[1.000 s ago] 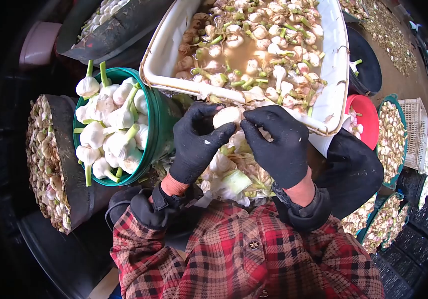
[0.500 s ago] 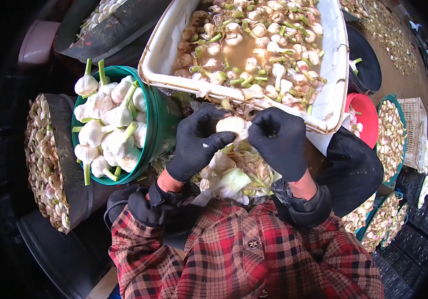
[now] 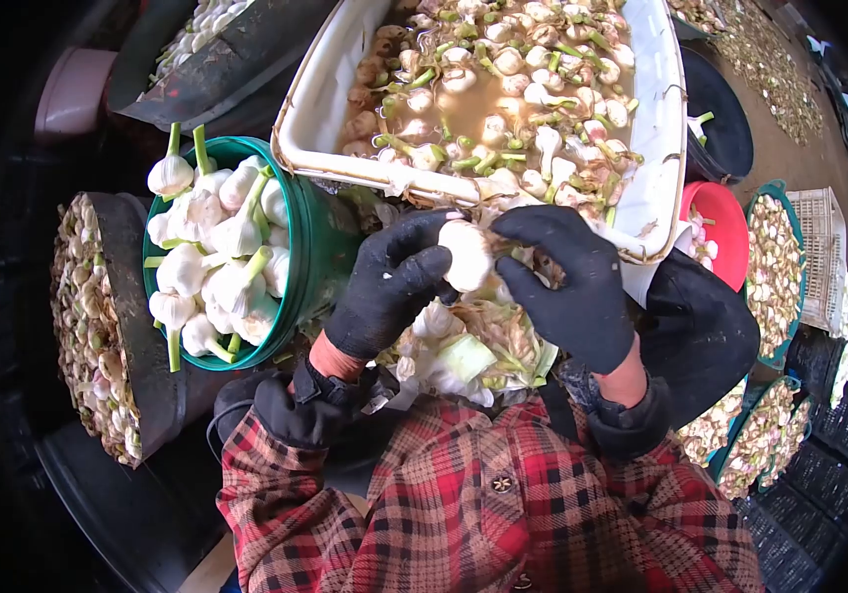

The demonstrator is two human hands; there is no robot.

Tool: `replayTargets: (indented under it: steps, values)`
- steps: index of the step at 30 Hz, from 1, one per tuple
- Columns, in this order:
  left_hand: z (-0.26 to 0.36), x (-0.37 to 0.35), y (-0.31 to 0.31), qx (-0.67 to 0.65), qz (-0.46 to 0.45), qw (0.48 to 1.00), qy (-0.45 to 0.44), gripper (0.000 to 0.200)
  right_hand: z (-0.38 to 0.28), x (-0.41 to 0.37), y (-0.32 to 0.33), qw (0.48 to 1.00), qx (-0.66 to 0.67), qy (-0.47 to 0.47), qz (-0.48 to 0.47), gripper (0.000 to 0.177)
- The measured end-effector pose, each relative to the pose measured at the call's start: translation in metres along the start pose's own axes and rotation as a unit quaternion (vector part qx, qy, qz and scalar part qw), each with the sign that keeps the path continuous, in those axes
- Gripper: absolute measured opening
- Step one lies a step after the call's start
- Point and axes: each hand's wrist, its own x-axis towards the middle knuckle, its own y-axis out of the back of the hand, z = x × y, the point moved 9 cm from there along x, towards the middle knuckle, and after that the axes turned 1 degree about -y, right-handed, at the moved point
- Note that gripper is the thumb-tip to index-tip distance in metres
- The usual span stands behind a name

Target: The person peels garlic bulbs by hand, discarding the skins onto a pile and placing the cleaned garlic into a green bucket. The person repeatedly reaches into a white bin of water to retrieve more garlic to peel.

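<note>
Garlic bulb point(image 3: 466, 255) clamped between gloved left hand point(image 3: 389, 287) and right hand point(image 3: 577, 287); loose skin probably strips best over the near peel heap point(image 3: 488, 341).

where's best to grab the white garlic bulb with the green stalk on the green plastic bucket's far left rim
Likely its green stalk, from the far side: it juts clear past the green bucket rim, while the round white bulb sits against neighbours.

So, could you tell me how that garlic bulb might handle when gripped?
Probably slippery: the garlic bulb looks smooth, near the white tub of murky water. Likely firm: the left hand clamps it undented. Round, so apt to roll.
</note>
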Motion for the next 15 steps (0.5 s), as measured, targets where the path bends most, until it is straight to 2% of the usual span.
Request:
replayTargets:
  steps: [2, 5, 7, 9, 10, 15]
  values:
    - [-0.004, 0.001, -0.002, 0.022, -0.006, 1.000, 0.010, 0.049, 0.003, -0.002, -0.009, 1.000, -0.020, 0.000, -0.014, 0.023]
    - [-0.001, 0.000, -0.006, 0.030, -0.023, 0.999, -0.023, 0.059, 0.001, -0.004, -0.011, 0.999, -0.050, 0.017, -0.011, 0.018]
    - [0.001, -0.002, -0.010, 0.091, -0.047, 0.993, -0.051, 0.064, 0.000, -0.006, -0.012, 0.997, -0.067, 0.022, -0.009, 0.017]
    - [0.003, -0.005, -0.017, 0.089, -0.050, 0.993, -0.055, 0.058, -0.004, -0.008, -0.011, 0.993, -0.107, 0.047, 0.007, 0.015]
    - [0.005, -0.006, -0.020, 0.087, -0.052, 0.993, -0.059, 0.052, -0.004, -0.008, -0.011, 0.993, -0.107, 0.048, 0.006, 0.015]
    - [-0.003, -0.003, -0.017, 0.093, -0.061, 0.993, -0.037, 0.053, -0.004, -0.007, -0.014, 0.999, -0.021, 0.024, -0.015, 0.016]
